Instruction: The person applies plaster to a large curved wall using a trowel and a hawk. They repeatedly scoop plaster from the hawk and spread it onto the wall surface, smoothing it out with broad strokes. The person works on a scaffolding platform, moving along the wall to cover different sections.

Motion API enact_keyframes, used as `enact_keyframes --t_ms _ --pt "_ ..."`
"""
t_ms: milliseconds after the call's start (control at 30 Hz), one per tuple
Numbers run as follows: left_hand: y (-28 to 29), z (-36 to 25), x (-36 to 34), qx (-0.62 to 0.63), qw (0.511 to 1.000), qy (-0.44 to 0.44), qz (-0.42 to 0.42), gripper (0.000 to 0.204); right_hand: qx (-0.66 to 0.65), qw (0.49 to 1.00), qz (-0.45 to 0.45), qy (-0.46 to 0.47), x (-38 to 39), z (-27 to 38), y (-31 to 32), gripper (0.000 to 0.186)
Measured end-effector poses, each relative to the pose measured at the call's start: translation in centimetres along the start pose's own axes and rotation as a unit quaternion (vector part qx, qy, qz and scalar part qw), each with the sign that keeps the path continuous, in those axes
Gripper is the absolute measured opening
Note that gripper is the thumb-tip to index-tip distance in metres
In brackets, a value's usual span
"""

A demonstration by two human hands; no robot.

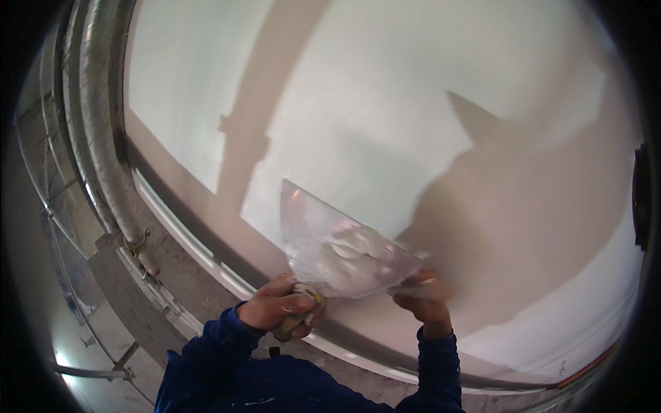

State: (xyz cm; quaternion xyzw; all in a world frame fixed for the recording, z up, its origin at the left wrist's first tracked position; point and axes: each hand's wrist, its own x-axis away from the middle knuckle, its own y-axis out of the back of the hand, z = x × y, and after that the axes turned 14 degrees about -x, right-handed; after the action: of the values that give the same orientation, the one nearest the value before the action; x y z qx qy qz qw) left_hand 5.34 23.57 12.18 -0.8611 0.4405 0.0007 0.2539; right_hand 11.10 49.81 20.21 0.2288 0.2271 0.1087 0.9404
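A wide, flat metal plastering blade (308,210) with a pointed far corner is held out in front of me. White plaster (351,248) is heaped on its face and smeared toward the near edge. My left hand (286,306) is closed around the blade's worn, yellowish handle, below its near left corner. At the blade's right end is my right hand (427,296), fingers curled and blurred by motion. Whatever those fingers hold is hidden by blur and by the blade's edge.
A large pale wall surface (344,144) fills most of the view, with shadows across it. Along its lower edge runs a light strip (200,255). Wrapped pipes (103,131) stand at the left, and metal scaffold tubes (58,227) lie beyond them.
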Motion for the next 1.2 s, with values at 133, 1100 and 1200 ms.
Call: enact_keyframes --t_ms 133,1100,1200 --pt "3.3 2.5 3.7 -0.031 0.976 -0.024 -0.213 0.036 0.036 0.994 -0.094 -0.051 3.9 5.4 4.1 0.048" --pt "-1.8 5.0 0.7 -0.044 0.951 -0.138 -0.273 0.039 0.611 0.507 -0.607 0.041 -5.0 35.4 46.6 0.043" --pt "-3.2 4.4 0.1 -0.056 0.940 -0.129 -0.309 0.036 0.636 0.554 -0.528 0.104 -9.7 35.1 43.5 0.044"
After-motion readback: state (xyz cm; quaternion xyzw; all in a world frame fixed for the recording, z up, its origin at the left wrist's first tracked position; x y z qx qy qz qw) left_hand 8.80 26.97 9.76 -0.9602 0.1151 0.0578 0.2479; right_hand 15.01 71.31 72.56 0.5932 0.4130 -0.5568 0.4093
